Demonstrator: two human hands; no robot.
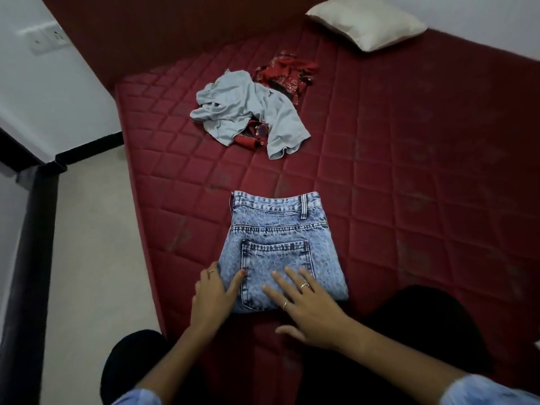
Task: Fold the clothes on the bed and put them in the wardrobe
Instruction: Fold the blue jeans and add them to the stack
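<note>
Red mattress (pixel 409 200): folded jeans (pixel 274 247) under both hands' fingertips.

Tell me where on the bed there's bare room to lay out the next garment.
The widest bare stretch of mattress lies right of the jeans, running up toward the pillow. A smaller strip sits between the jeans and the grey shirt. It's crowded around that shirt, tangled with a red garment, and at the near edge, where both hands rest on the jeans.
</note>
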